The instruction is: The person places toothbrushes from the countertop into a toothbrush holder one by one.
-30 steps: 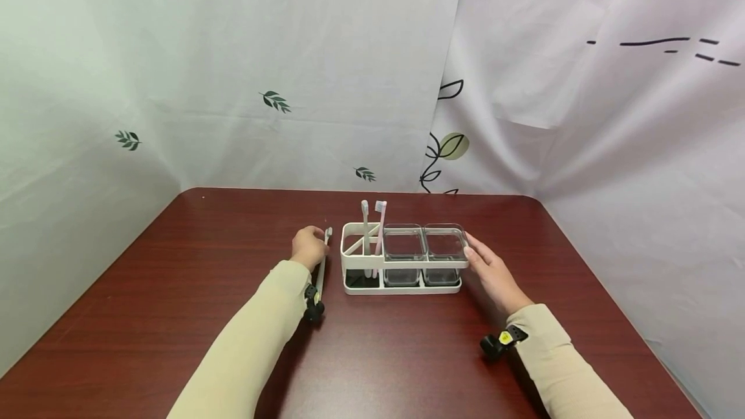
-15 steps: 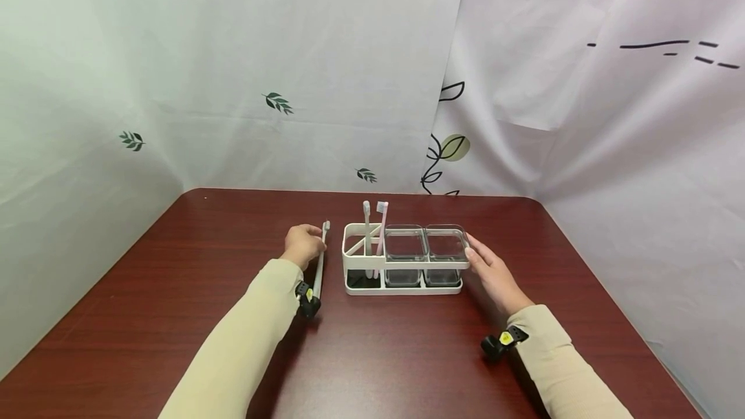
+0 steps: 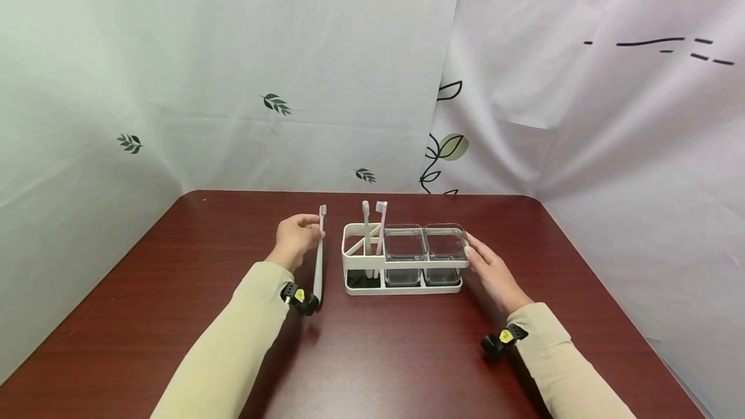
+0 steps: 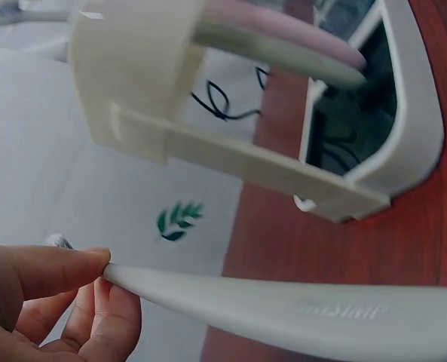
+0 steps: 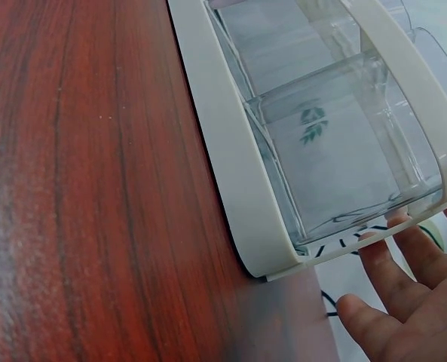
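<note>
My left hand pinches a white toothbrush near its neck, between thumb and fingers. Its bristle head points up and away, and the thick handle slants toward me, left of a white rack. In the left wrist view the handle carries faint lettering. A whitish toothbrush and a pink toothbrush stand in the rack's left part. Two clear cups fill its middle and right. At the right end my right hand rests its fingers on the rack's side, fingers fairly straight.
A dark red wooden table carries the rack near its middle. Behind it hangs a pale printed cloth, which also stands along both sides. Each wrist wears a small black camera.
My left hand has moved slightly left and up, tilting the toothbrush more upright, its head now higher. The right hand and the rack have stayed in place.
</note>
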Tool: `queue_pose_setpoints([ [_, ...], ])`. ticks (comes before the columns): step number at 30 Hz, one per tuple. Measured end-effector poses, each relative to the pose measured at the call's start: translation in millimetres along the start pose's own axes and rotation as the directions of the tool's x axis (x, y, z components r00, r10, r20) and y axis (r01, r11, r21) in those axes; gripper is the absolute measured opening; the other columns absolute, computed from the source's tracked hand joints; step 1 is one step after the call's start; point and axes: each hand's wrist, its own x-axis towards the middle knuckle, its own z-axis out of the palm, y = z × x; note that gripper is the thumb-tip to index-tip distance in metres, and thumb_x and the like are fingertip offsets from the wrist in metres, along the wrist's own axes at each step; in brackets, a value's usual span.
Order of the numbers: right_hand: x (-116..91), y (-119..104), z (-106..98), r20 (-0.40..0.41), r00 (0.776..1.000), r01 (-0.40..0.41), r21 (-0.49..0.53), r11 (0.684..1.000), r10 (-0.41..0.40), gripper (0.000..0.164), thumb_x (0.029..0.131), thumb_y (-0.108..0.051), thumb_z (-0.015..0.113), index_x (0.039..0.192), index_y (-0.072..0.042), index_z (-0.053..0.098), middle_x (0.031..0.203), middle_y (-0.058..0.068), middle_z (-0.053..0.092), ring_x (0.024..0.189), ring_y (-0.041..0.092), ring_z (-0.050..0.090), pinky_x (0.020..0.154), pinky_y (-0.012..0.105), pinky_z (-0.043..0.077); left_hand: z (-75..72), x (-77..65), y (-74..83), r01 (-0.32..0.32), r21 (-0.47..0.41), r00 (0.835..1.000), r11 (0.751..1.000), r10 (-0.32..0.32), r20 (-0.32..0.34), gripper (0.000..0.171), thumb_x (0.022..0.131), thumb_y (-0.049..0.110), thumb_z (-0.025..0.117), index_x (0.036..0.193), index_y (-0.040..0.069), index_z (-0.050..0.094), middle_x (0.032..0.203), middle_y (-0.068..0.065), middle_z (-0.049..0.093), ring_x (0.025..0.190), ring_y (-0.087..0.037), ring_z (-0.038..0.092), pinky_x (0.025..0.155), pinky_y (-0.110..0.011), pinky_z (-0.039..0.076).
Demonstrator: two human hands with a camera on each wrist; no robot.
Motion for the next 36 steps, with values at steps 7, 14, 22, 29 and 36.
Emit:
queue_pose_setpoints([
  [7, -1, -2, 0, 0.013, 1.000, -0.011, 0.003, 1.000, 0.011, 0.054, 0.094, -0.036, 0.043, 0.141, -0.013, 0.029, 0.143, 0.012, 0.029, 0.127, 0.027, 0.031, 0.100, 0.046, 0.031, -5.3, -9.4, 13.9, -0.028, -0.061, 1.000, 0.998, 0.028, 0.005, 0.037, 0.078, -0.005, 0.061, 0.114, 0.003, 0.057, 0.099, -0.015, 0.060, 0.074, -0.014, 0.062, 0.076, -0.036, 0.051],
  [14, -1, -2, 1, 0.015, 1.000, -0.023, 0.017, 1.000, 0.023, 0.055, 0.094, -0.036, 0.043, 0.141, -0.012, 0.029, 0.144, 0.010, 0.027, 0.127, 0.026, 0.030, 0.100, 0.045, 0.030, -10.2, -19.2, 30.6, -0.021, -0.148, 1.000, 0.989, 0.023, 0.013, 0.041, 0.078, -0.003, 0.063, 0.118, 0.005, 0.055, 0.098, -0.008, 0.057, 0.080, -0.014, 0.062, 0.082, -0.038, 0.049],
  [22, 0, -2, 1, 0.014, 1.000, -0.021, 0.029, 0.999, 0.020, 0.055, 0.093, -0.036, 0.044, 0.141, -0.011, 0.029, 0.143, 0.013, 0.028, 0.127, 0.029, 0.031, 0.100, 0.048, 0.029, -13.9, -30.0, 47.6, -0.017, -0.288, 0.999, 0.957, 0.025, 0.024, 0.042, 0.079, -0.006, 0.061, 0.119, 0.004, 0.053, 0.091, -0.001, 0.055, 0.075, -0.009, 0.059, 0.077, -0.029, 0.050],
  [29, 0, -2, 1, 0.013, 1.000, -0.024, 0.014, 1.000, 0.024, 0.055, 0.093, -0.036, 0.044, 0.141, -0.012, 0.029, 0.143, 0.012, 0.028, 0.126, 0.028, 0.031, 0.100, 0.048, 0.030, -13.9, -36.4, 54.8, -0.036, -0.396, 0.998, 0.918, 0.051, 0.027, 0.043, 0.080, -0.006, 0.060, 0.122, 0.001, 0.049, 0.087, 0.001, 0.053, 0.071, -0.007, 0.058, 0.073, -0.025, 0.050],
  [36, 0, -2, 1, 0.008, 1.000, -0.026, 0.012, 1.000, 0.026, 0.056, 0.093, -0.037, 0.044, 0.140, -0.012, 0.030, 0.142, 0.013, 0.030, 0.125, 0.028, 0.032, 0.100, 0.049, 0.030, -13.3, -41.0, 62.4, -0.054, -0.526, 0.998, 0.849, 0.060, -0.006, 0.035, 0.080, -0.007, 0.059, 0.111, 0.009, 0.052, 0.091, -0.001, 0.050, 0.074, -0.009, 0.057, 0.067, -0.021, 0.050],
])
